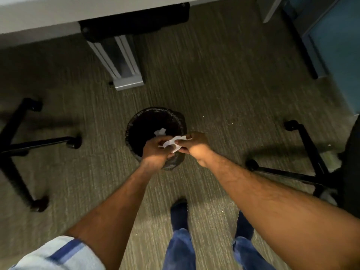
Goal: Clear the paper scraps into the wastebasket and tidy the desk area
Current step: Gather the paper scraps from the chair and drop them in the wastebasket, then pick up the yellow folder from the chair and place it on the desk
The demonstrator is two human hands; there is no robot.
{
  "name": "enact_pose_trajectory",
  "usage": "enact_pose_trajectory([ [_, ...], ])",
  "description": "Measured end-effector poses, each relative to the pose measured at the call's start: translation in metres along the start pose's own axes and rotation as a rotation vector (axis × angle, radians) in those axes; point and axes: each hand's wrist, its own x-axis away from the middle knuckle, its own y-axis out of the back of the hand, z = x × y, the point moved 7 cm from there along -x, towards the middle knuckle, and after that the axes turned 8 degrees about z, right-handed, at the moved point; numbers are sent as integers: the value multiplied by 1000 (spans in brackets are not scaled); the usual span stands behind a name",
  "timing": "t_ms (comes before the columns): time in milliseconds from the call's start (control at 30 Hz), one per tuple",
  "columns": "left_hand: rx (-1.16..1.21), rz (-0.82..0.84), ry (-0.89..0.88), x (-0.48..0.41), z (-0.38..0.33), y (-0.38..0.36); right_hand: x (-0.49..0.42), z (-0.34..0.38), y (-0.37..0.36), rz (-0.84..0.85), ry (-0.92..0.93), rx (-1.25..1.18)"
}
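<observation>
While pinched at its edges by left hand (155,152) and right hand (192,146), the paper scrap (171,143) was judged featherlight and limp.

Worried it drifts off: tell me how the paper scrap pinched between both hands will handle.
Probably floppy: the paper scrap curls between the left hand and right hand. Likely very light, so it may flutter past the wastebasket. Seems thin, apt to tear.

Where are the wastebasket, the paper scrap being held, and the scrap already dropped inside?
wastebasket (155,110): head view, far rim.
held paper scrap (171,142): head view, its middle.
scrap inside (160,131): head view, its middle.
</observation>
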Motion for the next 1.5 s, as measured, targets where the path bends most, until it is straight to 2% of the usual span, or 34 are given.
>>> enact_pose_trajectory([
  [100, 5, -54, 48, -17, 9, 32, -24, 9, -26, -34, 11, 62],
  [233, -223, -80, 82, -36, 12, 63, -42, 21, -38, -7, -19, 335],
  [400, -298, -116, 157, -40, 22, 76, -42, 22, -15, -39, -33, 487],
  [633, -314, -26, 175, -37, 21, 47, -21, 3, 37, -103, -61, 602],
  [800, -325, 94, 135, -37, 5, 4, 4, -1, 77, -152, -41, 628],
  [1000, -309, 225, 105, -35, -16, -82, 46, -7, 144, -209, -32, 648],
  [1300, -446, 336, 36, -10, -53, -218, 133, -6, 261, -292, 30, 746],
  [1400, -488, 384, 15, -1, -68, -263, 170, 3, 303, -336, 51, 890],
  [1500, -715, 470, -87, 11, -88, -314, 208, 11, 340, -371, 38, 1164],
])
